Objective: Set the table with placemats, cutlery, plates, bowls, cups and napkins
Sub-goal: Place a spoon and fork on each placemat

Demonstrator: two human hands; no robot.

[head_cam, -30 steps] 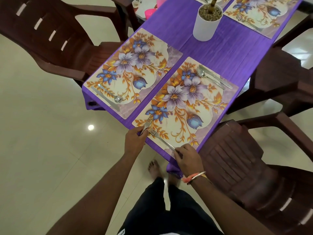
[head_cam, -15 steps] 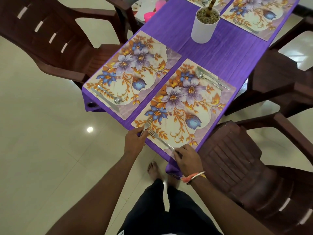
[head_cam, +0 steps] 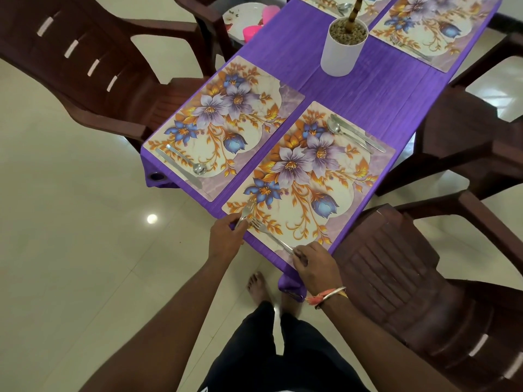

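Both hands are at the near edge of the nearest placemat on the purple desk. The left hand, at the mat's 7 o'clock corner, grips the handle of 1 fork, tines pointing toward 1 o'clock. The right hand, at 5 o'clock, pinches the handle end of a 2nd fork lying flat on the mat, tines toward 10 o'clock. A spoon and knife lie along the mat's 1 o'clock edge. A 2nd placemat sits just beside at 10 o'clock.
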